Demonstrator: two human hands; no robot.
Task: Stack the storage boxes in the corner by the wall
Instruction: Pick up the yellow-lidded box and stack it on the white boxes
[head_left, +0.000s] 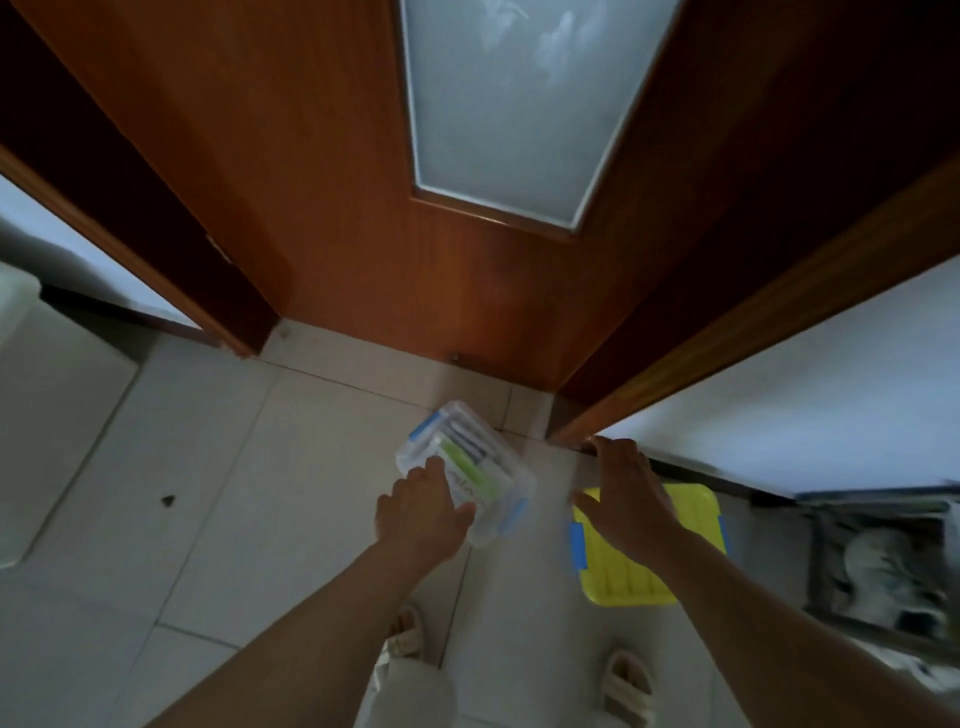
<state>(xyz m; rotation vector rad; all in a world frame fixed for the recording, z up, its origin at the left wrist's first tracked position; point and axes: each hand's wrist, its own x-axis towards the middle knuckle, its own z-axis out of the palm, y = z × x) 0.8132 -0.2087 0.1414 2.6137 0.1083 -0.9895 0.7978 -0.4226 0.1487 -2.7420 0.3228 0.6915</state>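
A clear storage box (470, 457) with blue latches and green items inside hangs tilted above the tiled floor, in front of the wooden door. My left hand (423, 512) grips its near end. A box with a yellow ribbed lid (623, 571) and blue latches rests on the floor by the right wall. My right hand (626, 493) hovers over that lid's far left part with fingers spread and holds nothing. Whether it touches the lid is unclear.
A brown wooden door (363, 208) with a frosted glass panel (519, 104) stands straight ahead. The white right wall (805, 395) has a dark skirting. A dark crate (883, 561) of clutter sits far right. A white bin (47, 405) stands left. My feet in sandals (626, 686) are below.
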